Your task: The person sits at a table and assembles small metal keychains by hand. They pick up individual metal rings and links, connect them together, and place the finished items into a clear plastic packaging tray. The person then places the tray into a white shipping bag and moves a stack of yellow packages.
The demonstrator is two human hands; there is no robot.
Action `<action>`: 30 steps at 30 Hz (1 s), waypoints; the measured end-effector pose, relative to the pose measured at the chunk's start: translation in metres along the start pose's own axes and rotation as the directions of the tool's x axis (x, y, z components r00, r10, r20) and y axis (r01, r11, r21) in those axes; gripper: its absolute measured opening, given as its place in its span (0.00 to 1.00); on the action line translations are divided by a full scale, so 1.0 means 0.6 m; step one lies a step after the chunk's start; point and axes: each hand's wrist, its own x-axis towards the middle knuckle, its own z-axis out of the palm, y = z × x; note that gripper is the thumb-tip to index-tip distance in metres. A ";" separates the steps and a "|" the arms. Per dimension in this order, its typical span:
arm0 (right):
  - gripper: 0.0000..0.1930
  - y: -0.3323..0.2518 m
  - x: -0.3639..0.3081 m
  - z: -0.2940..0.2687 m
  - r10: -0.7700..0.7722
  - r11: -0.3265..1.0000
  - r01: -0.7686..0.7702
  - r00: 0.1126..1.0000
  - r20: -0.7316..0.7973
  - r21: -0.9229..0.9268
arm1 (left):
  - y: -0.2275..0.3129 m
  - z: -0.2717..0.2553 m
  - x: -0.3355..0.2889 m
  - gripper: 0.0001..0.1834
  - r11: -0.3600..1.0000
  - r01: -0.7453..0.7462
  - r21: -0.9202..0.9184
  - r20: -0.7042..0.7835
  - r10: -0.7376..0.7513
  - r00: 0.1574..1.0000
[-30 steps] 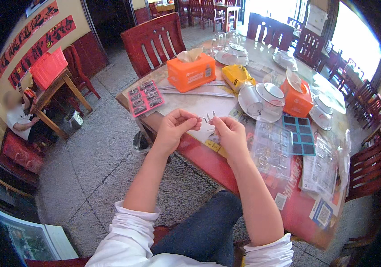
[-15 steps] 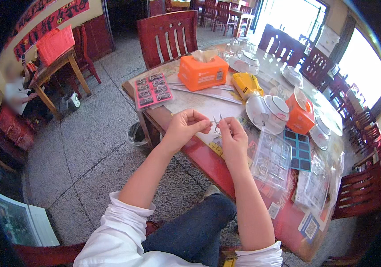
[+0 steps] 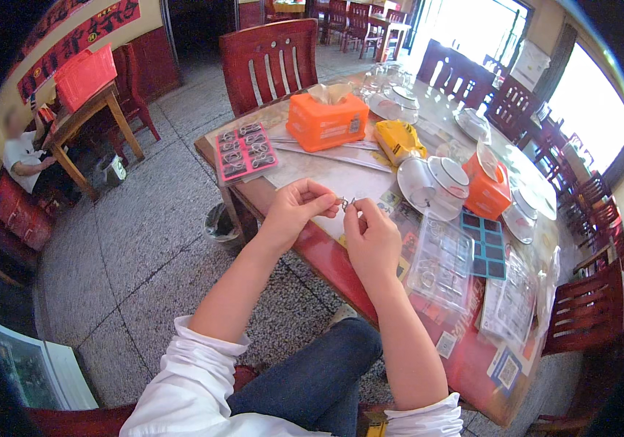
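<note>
Above the near edge of the table, my left hand (image 3: 293,213) and my right hand (image 3: 372,239) meet with their fingertips pinched. Between them is a small silver metal wire puzzle (image 3: 346,204), its bent pieces partly hidden by the fingers. Each hand grips one side of it. Beyond my left hand, a pink tray (image 3: 248,154) holds several similar metal wire puzzles in dark compartments. To the right of my right hand lies a clear plastic case (image 3: 439,264), beside a teal tray with dark compartments (image 3: 484,245).
On the table (image 3: 312,251) stand an orange tissue box (image 3: 326,120), a second orange tissue box (image 3: 488,186), a yellow packet (image 3: 400,141) and wrapped tableware (image 3: 436,182). A bin (image 3: 222,222) is on the floor by the table. Another person (image 3: 24,156) sits far left.
My right hand has turned and its fingers have shifted on the metal wire puzzle, which now shows less between the hands. My left hand keeps its pinch. The view has shifted slightly.
</note>
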 end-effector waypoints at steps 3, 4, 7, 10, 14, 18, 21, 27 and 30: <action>0.08 0.001 0.003 0.001 0.044 0.999 -0.044 0.999 0.020 -0.023 | 0.003 0.003 -0.002 0.07 1.000 -0.007 -0.003 0.008 0.007 1.000; 0.09 -0.002 0.003 -0.002 0.076 0.997 -0.076 0.997 0.029 -0.003 | 0.003 0.004 -0.002 0.07 1.000 -0.004 -0.009 0.009 0.005 1.000; 0.09 -0.004 0.004 -0.004 0.068 0.996 -0.069 0.997 0.030 0.056 | 0.003 0.006 -0.001 0.07 1.000 -0.008 -0.023 0.004 0.008 1.000; 0.08 0.001 0.002 0.002 -0.015 0.999 0.015 1.000 -0.011 0.052 | 0.003 0.006 -0.002 0.07 1.000 -0.026 -0.005 -0.014 0.025 1.000; 0.08 -0.005 0.001 -0.002 -0.039 0.999 0.039 0.999 -0.013 0.033 | -0.004 0.008 -0.001 0.07 0.998 -0.046 0.032 -0.022 0.047 0.999; 0.07 -0.006 0.001 -0.007 -0.053 0.998 0.054 0.998 -0.035 0.022 | -0.004 0.011 -0.002 0.06 0.996 -0.062 0.071 -0.038 0.065 0.997; 0.07 -0.006 0.000 -0.007 -0.106 0.994 0.104 0.992 -0.070 -0.029 | -0.001 0.011 -0.005 0.06 0.995 -0.055 0.081 -0.032 0.058 0.998; 0.06 -0.006 0.003 -0.008 -0.036 0.999 0.037 0.999 -0.036 0.039 | 0.006 0.010 -0.007 0.08 0.988 -0.051 0.143 -0.015 0.054 0.998; 0.06 0.013 0.008 -0.003 0.003 0.991 -0.001 1.000 -0.018 0.131 | 0.000 0.021 -0.008 0.10 0.991 -0.089 0.102 0.018 0.088 0.996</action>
